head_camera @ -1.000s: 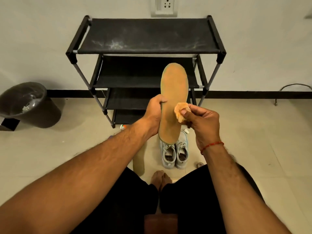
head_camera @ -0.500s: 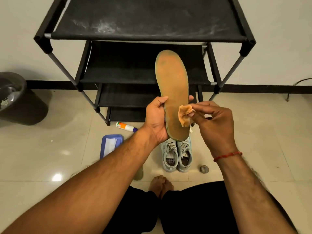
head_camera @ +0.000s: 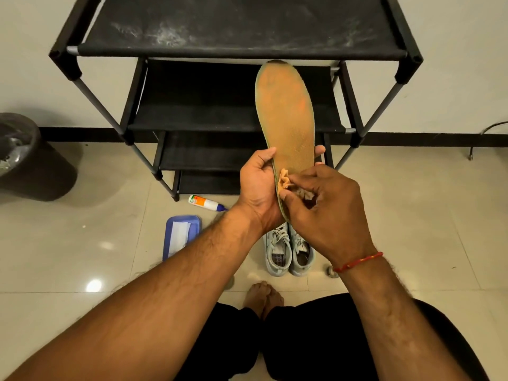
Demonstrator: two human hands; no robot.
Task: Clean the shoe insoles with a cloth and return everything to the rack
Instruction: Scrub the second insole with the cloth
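Note:
An orange insole stands upright in front of the black shoe rack. My left hand grips its lower part from the left, fingertips showing past its right edge. My right hand pinches a small crumpled orange cloth and presses it against the insole's lower face. A pair of pale grey sneakers sits on the floor below my hands. The insole's heel end is hidden behind my right hand.
A blue tray with a white sheet lies on the tiled floor left of the sneakers. A white and orange bottle lies by the rack's foot. A dark bin stands at the left. My bare feet rest below the sneakers.
The view has moved closer to the rack and tilted down. My right hand with the cloth has shifted left and down across the insole's lower part. The left hand keeps its hold.

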